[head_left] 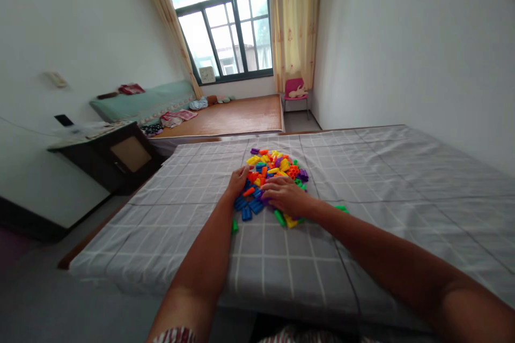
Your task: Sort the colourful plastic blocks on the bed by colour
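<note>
A heap of small plastic building pieces (272,170) in red, orange, yellow, green, blue and purple lies on the checked grey cloth. At the heap's left edge is my left hand (240,179), its fingers stretched along the pieces; its fingertips partly blend with the red ones. My right hand (285,195) rests palm down over the right front of the heap, fingers extended and slightly apart, hiding the pieces under it. Several blue pieces (247,213) lie between my hands on the near side. No piece is visibly gripped by either hand.
A green piece (235,226) lies near my left forearm, another green piece (341,208) beyond my right forearm. The grey checked cloth (173,214) covers a wide bed-like surface. Behind are a mat-covered bed (241,112), a pink chair (295,88) and a dark cabinet (129,158).
</note>
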`<state>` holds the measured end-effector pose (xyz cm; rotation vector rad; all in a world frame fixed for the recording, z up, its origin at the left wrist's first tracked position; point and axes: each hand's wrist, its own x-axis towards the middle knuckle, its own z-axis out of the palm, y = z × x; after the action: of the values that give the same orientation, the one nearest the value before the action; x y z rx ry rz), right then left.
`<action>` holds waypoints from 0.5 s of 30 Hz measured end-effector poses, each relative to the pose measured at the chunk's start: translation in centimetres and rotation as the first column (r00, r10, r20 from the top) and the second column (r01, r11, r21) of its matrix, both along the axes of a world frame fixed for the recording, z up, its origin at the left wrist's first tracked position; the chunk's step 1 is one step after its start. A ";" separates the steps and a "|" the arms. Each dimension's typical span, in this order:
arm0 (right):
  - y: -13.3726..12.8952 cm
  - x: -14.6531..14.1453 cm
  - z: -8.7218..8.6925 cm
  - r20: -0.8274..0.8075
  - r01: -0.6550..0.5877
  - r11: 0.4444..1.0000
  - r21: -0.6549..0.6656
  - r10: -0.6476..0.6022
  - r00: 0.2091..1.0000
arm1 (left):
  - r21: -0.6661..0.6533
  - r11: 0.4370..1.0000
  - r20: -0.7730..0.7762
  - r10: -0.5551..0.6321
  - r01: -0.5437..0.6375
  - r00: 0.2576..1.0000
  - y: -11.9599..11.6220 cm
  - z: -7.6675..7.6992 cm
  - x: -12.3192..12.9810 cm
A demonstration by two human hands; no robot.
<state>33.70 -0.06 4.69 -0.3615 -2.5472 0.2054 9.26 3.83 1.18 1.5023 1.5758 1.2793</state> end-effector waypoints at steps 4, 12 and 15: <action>4.7 2.7 -0.4 -0.191 0.228 0.954 -0.194 -0.264 0.945 | 0.035 0.999 -0.007 0.023 -0.022 1.000 -0.3 0.3 -1.8; 9.2 3.9 -5.7 -0.021 0.453 0.815 -0.362 -0.493 0.870 | 0.035 0.992 -0.002 -0.124 0.124 0.992 -0.2 0.3 -0.1; 9.3 3.5 -5.1 -0.059 0.413 0.841 -0.348 -0.459 0.886 | 0.016 0.956 -0.065 -0.293 0.295 0.954 -0.3 0.0 1.5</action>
<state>37.20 9.19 -0.42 -1.0096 -2.2134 0.4620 10.77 3.49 1.22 1.7321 1.3148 1.0958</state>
